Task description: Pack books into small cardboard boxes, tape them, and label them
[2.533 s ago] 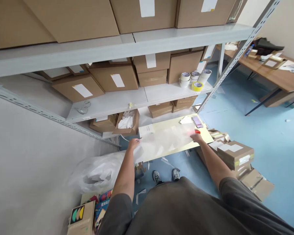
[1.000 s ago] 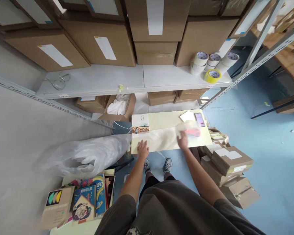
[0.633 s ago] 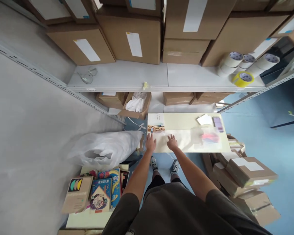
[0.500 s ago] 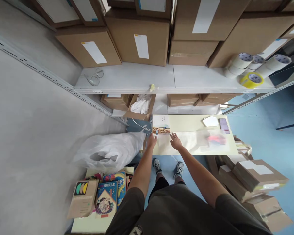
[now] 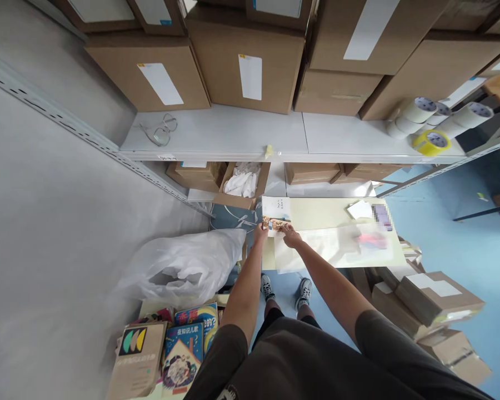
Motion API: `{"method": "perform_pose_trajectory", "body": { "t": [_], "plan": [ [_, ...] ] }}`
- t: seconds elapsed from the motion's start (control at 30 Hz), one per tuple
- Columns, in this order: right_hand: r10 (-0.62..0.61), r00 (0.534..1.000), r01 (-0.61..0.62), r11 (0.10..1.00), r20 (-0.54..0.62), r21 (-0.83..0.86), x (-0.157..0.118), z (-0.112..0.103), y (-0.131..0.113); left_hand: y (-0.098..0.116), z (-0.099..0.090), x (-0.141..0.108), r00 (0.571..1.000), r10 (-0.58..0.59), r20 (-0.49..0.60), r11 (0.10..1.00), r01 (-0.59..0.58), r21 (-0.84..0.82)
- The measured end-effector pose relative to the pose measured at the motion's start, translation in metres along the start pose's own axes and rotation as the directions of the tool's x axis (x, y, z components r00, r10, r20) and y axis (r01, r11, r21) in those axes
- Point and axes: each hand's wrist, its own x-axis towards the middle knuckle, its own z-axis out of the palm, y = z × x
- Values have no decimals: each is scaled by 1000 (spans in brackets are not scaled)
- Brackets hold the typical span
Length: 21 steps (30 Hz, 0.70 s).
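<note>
1. Both hands meet the book (image 5: pixel 277 206) at its near edge: the left hand (image 5: pixel 259 232) at the left corner, the right hand (image 5: pixel 291 237) at the right corner. Fingers look partly bent; I cannot tell how tightly either hand has closed, or whether the book is pinched or only touched.
2. That book is at the left end of the pale yellow table (image 5: pixel 316 214), its cover facing up, with a light upper part and a brown picture strip lower down. Whether it lies flat or is slightly raised is too small to tell.
3. Just to the right of the book, a see-through sheet (image 5: pixel 316 247) spreads along the near side of the table; its near left part hangs past the table edge.
4. A red thing (image 5: pixel 373 240) shows blurred through the right part of that sheet.
5. Behind the sheet lie some white cards (image 5: pixel 360 210), with a blurred-out purple thing (image 5: pixel 382 216) just beside them.
6. Left of the table sits a large roll of clear plastic (image 5: pixel 216 250).
7. On the shelf (image 5: pixel 233 128) beyond are glasses (image 5: pixel 162 133), cardboard boxes (image 5: pixel 216 66) and a yellow tape roll (image 5: pixel 431 143).
</note>
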Motion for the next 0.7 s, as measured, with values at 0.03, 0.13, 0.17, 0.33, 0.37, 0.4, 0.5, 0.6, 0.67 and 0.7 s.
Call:
{"method": "perform_pose_trajectory", "body": {
  "t": [0.03, 0.13, 0.17, 0.33, 0.37, 0.4, 0.5, 0.6, 0.67, 0.7],
  "plan": [
    [-2, 1000, 2, 1000, 2, 10, 1, 0, 3, 5, 0, 1, 999, -38, -19, 999, 38, 7],
    [-1, 1000, 3, 996, -19, 89, 1, 1, 10, 26, -2, 2, 996, -66, -62, 998, 66, 6],
    [1, 999, 5, 990, -44, 142, 0, 0, 11, 34, -4, 0, 996, -46, -74, 999, 46, 4],
    [130, 943, 65, 831, -305, 553, -12, -16, 16, 74, -20, -14, 977, 132, -168, 989, -140, -37],
    [176, 921, 91, 769, -347, 632, -16, -23, 18, 80, -24, -18, 973, 154, -173, 984, -167, -65],
    [200, 902, 141, 699, -382, 701, -21, -30, 22, 84, -28, -22, 971, 170, -169, 976, -189, -107],
    [149, 867, 379, 421, -475, 824, -43, -44, 42, 83, -24, -44, 970, 204, -132, 923, -236, -305],
    [111, 874, 450, 185, -473, 874, -74, -32, 72, 63, 6, -84, 979, 159, -127, 850, -201, -486],
    [143, 901, 389, 154, -410, 908, -94, -8, 92, 47, 37, -114, 993, 75, -92, 838, -113, -535],
    [160, 913, 354, 150, -376, 923, -102, 6, 100, 39, 51, -129, 996, 24, -84, 844, -66, -532]
  ]
}}
